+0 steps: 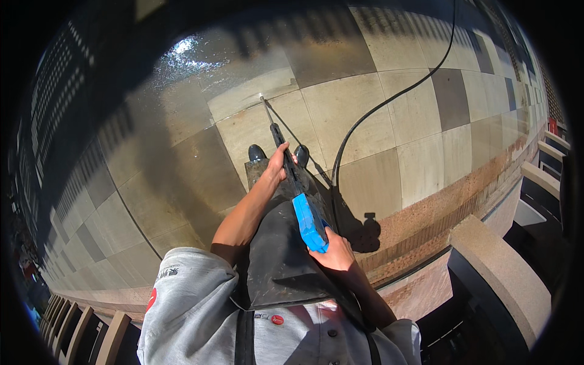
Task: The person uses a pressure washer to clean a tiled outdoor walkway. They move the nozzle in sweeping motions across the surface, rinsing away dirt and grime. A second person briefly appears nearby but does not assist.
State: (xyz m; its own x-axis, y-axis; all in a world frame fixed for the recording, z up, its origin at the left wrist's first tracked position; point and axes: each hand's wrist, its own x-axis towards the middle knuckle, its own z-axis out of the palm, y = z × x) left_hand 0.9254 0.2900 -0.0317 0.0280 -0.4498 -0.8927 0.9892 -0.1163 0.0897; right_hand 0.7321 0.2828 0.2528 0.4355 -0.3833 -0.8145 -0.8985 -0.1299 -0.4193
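A pressure washer gun with a blue grip housing [308, 219] and a black lance [278, 136] slants up across the middle of the head view. My left hand [279, 162] is wrapped around the black lance part, in front of a dark waterproof apron [285, 255]. At the rear end, my right hand [335, 250] grips the blue handle; its trigger finger is partly hidden. The thin metal nozzle end [262, 98] points at the stone paving slabs [255, 93], where a pale spray fans out. Beyond the spray the paving is wet and glistening.
A black hose [365, 116] curves over the paving from the top right down beside the gun. Two black boots [257, 153] stand just ahead of the apron. A brick-edged strip [410, 232] and stone-coloured beams [502, 269] border the right side. Railing shadows fall across the slabs.
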